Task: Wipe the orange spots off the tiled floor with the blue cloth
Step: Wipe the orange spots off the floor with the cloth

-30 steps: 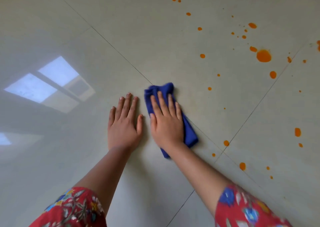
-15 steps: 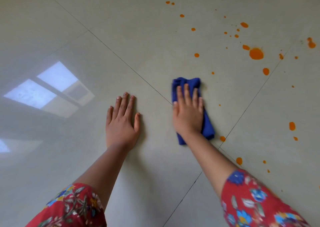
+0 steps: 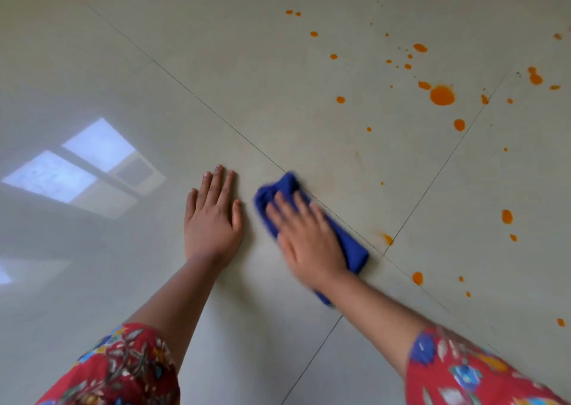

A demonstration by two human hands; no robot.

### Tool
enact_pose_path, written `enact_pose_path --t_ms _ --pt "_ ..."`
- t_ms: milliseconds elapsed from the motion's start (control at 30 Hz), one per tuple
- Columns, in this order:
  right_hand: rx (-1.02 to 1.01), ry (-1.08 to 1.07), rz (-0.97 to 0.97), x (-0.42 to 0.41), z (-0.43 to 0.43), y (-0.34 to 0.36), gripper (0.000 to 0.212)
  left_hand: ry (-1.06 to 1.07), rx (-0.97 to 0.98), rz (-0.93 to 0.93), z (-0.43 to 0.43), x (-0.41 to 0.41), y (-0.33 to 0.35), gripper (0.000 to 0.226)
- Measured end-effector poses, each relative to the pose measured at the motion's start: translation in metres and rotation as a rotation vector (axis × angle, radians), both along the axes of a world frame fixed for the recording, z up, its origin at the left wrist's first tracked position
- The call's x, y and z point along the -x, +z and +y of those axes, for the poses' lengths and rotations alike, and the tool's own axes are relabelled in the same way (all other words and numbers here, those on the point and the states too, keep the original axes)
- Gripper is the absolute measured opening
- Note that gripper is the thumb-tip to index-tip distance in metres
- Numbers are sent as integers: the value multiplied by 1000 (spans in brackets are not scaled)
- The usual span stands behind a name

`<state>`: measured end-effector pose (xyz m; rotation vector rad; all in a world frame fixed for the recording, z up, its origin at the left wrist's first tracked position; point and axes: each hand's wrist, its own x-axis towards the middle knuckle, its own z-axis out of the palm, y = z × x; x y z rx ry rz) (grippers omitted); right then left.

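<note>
My right hand (image 3: 306, 237) presses flat on a folded blue cloth (image 3: 352, 247) lying along a grout line of the pale tiled floor (image 3: 278, 80); hand and cloth are motion-blurred. My left hand (image 3: 213, 216) rests flat on the floor just left of the cloth, fingers together, holding nothing. Several orange spots are scattered to the right and far right; the largest orange spot (image 3: 442, 95) is at the upper right. A smeared orange mark (image 3: 387, 238) sits just right of the cloth, near the grout crossing. Another orange drop (image 3: 417, 278) lies nearer, below that crossing.
The glossy floor reflects a bright window (image 3: 83, 163) at the left. Dark grout lines (image 3: 432, 182) cross near the cloth. Red floral sleeves (image 3: 123, 370) cover both of my forearms at the bottom of the view.
My right hand slid the cloth right, then back left toward my left hand. The spot by the grout crossing is now smeared, and a faint orange streak shows above it. My left hand stayed put.
</note>
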<state>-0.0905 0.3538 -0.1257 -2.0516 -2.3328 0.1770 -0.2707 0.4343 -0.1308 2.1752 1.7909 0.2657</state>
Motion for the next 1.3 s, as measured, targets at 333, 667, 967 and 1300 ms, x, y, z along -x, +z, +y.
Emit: enact_pose_path --t_ms 333,667,967,1300 --pt "-18 -268 4 -55 -1 3 56 -2 -23 -6 2 -1 0 56" --pt "75 93 -17 -104 -109 5 55 -98 -86 -141 -14 -2 7 53" --pt "105 59 -7 -95 -193 7 57 -319 282 -91 -85 -71 11 71" --pt "67 -106 -32 -114 -153 2 56 -365 24 101 -95 -71 -4 76"
